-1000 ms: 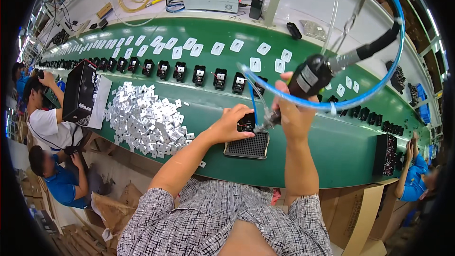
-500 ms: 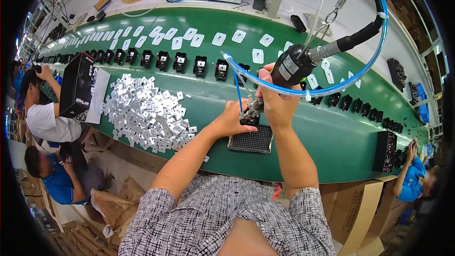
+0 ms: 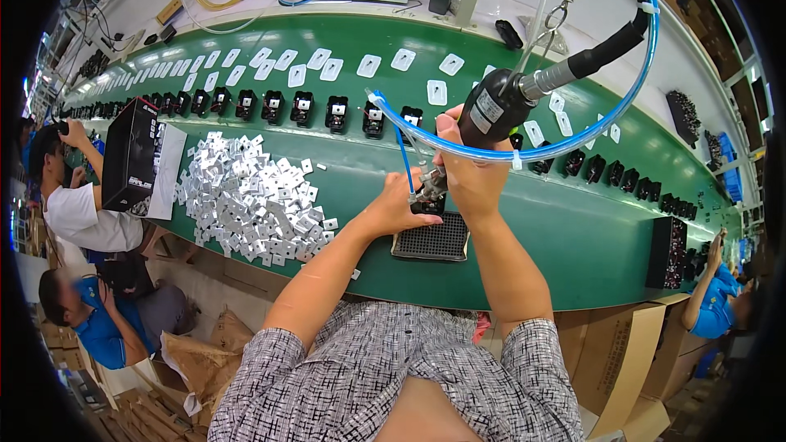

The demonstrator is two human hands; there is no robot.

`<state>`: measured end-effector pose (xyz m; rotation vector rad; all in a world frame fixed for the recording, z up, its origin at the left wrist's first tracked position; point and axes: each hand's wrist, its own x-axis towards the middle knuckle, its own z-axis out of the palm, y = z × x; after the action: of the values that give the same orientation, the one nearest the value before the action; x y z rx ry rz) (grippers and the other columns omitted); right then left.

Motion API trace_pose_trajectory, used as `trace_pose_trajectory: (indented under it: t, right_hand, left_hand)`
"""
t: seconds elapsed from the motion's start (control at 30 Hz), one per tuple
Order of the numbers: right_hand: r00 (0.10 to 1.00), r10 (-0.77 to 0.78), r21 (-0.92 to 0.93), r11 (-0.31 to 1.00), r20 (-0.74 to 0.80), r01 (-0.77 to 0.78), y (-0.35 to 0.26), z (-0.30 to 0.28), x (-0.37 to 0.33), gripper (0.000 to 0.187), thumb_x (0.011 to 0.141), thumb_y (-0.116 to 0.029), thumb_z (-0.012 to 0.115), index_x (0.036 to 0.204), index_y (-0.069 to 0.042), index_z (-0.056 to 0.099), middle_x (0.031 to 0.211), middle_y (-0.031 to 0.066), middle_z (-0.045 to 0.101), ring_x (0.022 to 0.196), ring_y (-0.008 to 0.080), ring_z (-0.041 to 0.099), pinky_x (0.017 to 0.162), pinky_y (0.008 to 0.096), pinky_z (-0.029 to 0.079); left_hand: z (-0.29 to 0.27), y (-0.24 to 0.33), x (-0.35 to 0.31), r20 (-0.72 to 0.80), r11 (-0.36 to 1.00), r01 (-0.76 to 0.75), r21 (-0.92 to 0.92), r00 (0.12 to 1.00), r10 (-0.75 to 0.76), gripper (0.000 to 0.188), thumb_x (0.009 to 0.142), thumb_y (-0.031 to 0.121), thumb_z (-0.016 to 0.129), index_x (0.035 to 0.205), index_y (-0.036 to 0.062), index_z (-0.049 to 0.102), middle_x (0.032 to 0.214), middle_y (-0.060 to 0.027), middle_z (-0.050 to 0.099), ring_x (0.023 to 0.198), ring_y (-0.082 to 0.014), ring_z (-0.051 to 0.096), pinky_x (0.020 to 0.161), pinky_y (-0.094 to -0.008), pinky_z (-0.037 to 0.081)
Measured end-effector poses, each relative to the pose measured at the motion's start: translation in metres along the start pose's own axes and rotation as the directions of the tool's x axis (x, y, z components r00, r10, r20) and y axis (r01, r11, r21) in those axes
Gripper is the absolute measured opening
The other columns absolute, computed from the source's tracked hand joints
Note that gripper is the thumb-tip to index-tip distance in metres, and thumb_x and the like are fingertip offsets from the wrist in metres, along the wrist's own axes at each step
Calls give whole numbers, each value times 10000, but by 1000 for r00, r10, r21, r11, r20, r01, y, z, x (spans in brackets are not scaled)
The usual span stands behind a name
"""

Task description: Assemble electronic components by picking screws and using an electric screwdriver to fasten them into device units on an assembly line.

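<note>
Green conveyor belt [image 3: 573,229], blue hose [image 3: 573,143], black-and-white checked shirt [image 3: 393,376].

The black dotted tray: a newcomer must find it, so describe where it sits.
On the green belt, look at its near edge just below the person's hands. The black dotted tray lies flat there, right of the heap of white plates; unlike them, it is a single dark square grid.

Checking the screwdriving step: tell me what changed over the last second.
The right hand brought the hanging power screwdriver down from above the belt until its tip reached the small black part, which the left hand steadies. Both grips stayed, and the perforated tray and the pile of metal plates did not shift.
</note>
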<state>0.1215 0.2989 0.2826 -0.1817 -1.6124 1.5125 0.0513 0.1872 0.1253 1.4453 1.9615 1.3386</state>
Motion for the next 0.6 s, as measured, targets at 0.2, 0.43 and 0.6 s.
trace_pose_trajectory:
  t: [0.2, 0.43, 0.6]
  right_hand:
    - [1000, 19, 24, 1000, 1, -19, 0, 0, -3, 203, 917, -88, 734, 1084, 1, 661, 818, 61, 682, 567, 105, 582, 523, 213, 477]
    - [999, 33, 33, 999, 7, -34, -1, 0, -4, 195, 916, -83, 732, 1081, -2, 668, 806, 54, 683, 570, 103, 587, 524, 210, 476]
    - [999, 33, 19, 999, -3, -33, -2, -1, -3, 192, 914, -77, 729, 1082, -4, 670, 806, 50, 683, 571, 101, 586, 525, 209, 473]
  left_hand:
    - [5, -11, 2, 24, 999, -16, 29, 1000, 15, 809, 696, 431, 912, 1331, 65, 570, 1362, -114, 519, 1042, -338, 470, 1018, -434, 375]
    - [8, -17, 2, 13, 998, -59, 32, 998, 59, 815, 698, 431, 911, 1335, 60, 564, 1352, -117, 516, 1073, -347, 476, 1039, -441, 375]
    - [5, -11, 3, 22, 998, -49, 50, 999, 48, 829, 703, 427, 910, 1354, 63, 548, 1334, -117, 527, 1089, -353, 477, 1042, -445, 382]
